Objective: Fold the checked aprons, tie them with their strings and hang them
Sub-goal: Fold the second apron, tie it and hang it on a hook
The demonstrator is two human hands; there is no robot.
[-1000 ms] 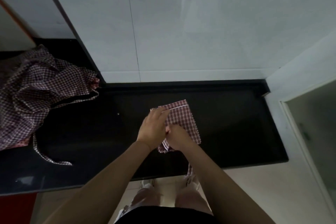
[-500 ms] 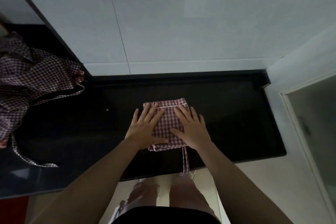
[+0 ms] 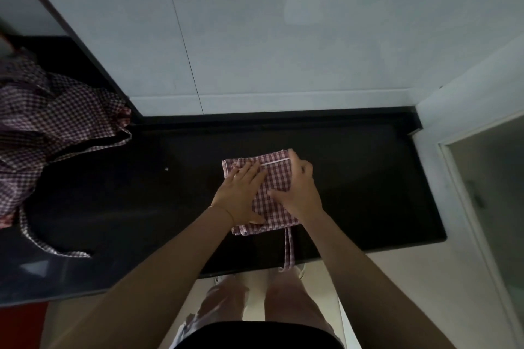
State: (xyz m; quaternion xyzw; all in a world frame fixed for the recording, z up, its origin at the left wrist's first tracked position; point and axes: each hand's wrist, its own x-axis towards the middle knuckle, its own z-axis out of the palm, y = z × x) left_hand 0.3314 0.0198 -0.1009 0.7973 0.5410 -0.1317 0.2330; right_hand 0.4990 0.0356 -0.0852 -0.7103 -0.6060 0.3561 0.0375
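Observation:
A folded red-and-white checked apron (image 3: 276,178) lies as a small square on the black counter (image 3: 368,193). My left hand (image 3: 241,195) presses flat on its left half with straight fingers. On its right half rests my right hand (image 3: 300,190), thumb spread over the cloth and fingers reaching its far right corner and edge. The apron's string (image 3: 289,249) trails from the near edge and hangs over the counter's front.
A crumpled heap of checked aprons (image 3: 42,127) lies on the counter at the left, with a loose string (image 3: 42,244) curling toward the front edge. A white tiled wall (image 3: 283,51) backs the counter. A pale door frame (image 3: 465,178) stands at the right.
A second ago both hands were gathering the apron's near corner. They then pressed flat on it, and my right hand has now slid to the right edge.

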